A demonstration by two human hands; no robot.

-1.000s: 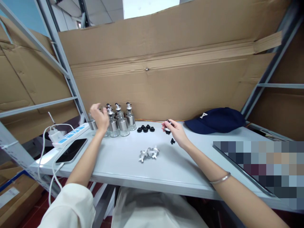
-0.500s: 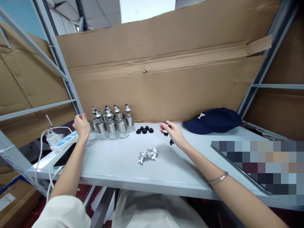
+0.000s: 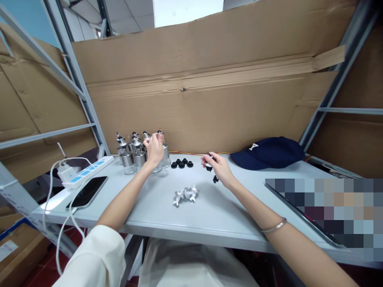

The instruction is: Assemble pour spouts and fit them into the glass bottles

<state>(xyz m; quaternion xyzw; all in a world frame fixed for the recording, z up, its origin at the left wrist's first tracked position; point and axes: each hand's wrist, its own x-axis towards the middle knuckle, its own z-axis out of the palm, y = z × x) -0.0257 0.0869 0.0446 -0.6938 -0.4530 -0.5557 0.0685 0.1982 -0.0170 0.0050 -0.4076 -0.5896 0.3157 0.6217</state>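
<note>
My left hand [image 3: 154,150] is closed at the top of a glass bottle [image 3: 157,169] whose base shows below it; the hand hides most of that bottle. Around it stand several glass bottles with steel sleeves [image 3: 128,159] and silver-and-black pourer tops. My right hand [image 3: 220,167] is raised over the table, its fingers shut on a pourer spout [image 3: 208,167] with a silver collar and black parts. Just below that hand is a small black piece [image 3: 216,179]; whether it is held or lies on the table I cannot tell.
Several black stoppers [image 3: 181,164] lie near the back. Silver fittings [image 3: 185,195] are heaped mid-table. At left are a power strip [image 3: 89,171] with white cables and a phone [image 3: 89,191]. A navy cap [image 3: 269,153] lies back right, by a blurred-out flat object [image 3: 323,211].
My left hand has swung right from the far left end of the bottles to their right side. The bottle beside it at far left is gone from there. My right hand stays almost still.
</note>
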